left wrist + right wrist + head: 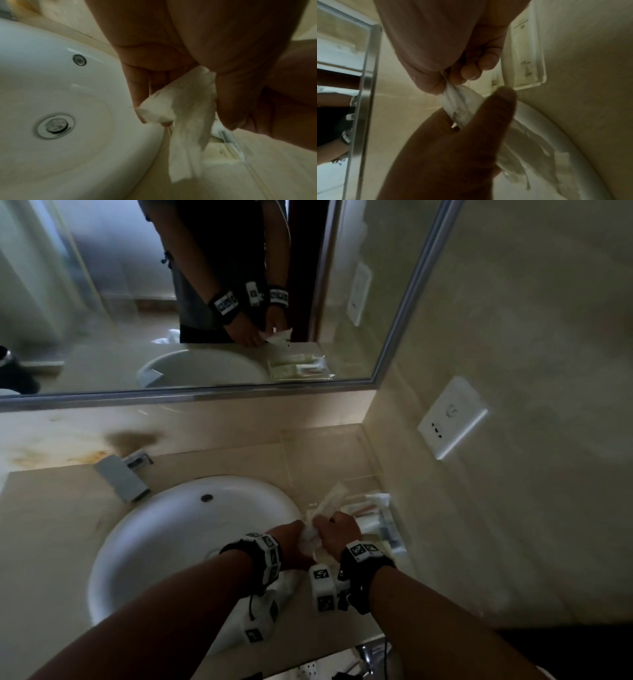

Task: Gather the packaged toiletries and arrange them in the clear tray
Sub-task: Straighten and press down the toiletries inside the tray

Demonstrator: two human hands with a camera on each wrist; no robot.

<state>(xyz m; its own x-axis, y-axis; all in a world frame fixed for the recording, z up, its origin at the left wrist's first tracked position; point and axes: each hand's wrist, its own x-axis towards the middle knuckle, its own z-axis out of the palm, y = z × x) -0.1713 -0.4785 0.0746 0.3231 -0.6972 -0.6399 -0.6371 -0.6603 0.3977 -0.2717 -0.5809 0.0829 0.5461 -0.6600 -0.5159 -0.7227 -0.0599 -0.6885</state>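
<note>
Both hands meet over the counter just right of the sink, holding a small bunch of white toiletry packets [329, 503] between them. My left hand [301, 537] grips the bunch's lower end; in the left wrist view, the left hand [183, 117] has fingers and thumb curled round the packets [187, 102]. My right hand [334, 523] pinches the upper end, thumb against fingertips [471, 71] on a crumpled white packet [460, 100]. The clear tray [394, 537] lies on the counter right of the hands, against the side wall, with several packets inside.
A round white sink [164, 542] fills the counter's left and middle, with a chrome tap [121, 474] behind it. A mirror [205, 302] spans the back wall. A white wall socket [452, 417] is on the right wall, above the tray.
</note>
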